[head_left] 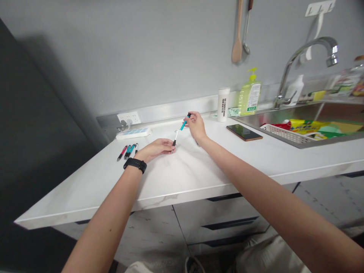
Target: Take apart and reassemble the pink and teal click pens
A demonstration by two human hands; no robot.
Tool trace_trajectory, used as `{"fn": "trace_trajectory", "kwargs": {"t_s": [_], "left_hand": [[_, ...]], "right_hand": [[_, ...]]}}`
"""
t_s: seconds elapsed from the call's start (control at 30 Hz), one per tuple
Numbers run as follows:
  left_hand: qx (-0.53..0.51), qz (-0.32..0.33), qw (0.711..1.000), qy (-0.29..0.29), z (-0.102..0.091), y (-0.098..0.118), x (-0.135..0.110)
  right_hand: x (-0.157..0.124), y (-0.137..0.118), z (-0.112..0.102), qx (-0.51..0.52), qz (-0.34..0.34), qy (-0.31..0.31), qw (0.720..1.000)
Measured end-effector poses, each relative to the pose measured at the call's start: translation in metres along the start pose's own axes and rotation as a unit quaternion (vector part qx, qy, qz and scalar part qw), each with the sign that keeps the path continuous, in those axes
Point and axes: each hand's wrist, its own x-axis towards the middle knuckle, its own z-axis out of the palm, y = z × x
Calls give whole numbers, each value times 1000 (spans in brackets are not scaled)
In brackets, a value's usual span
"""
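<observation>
Over the shiny white counter (184, 174), we had a black pen grip (174, 143) pinched in our left hand (157, 149), teal barrel (184, 124) pinched in our right hand (197, 125); the steel sink (305, 145) held bright packets (306, 126), perforated basket (286, 134).

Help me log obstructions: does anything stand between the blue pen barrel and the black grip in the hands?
Only the pale rod, seemingly the refill, stands between the blue barrel in the right hand and the black grip in the left hand; nothing else visible does.
</observation>
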Motion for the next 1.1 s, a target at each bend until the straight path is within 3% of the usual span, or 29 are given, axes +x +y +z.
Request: {"fn": "trace_trajectory", "kwargs": {"t_s": [0.37,0.77,1.1], "left_hand": [[14,20,1000,0,-2,-4,3],[-5,43,999,3,5,5,-2],[-31,38,999,12,7,7,-3]], "right_hand": [[-3,-6,2,34,0,-23,999],[-20,-15,8,94,76,-167,979],[-16,-17,6,130,110,-104,980]]}}
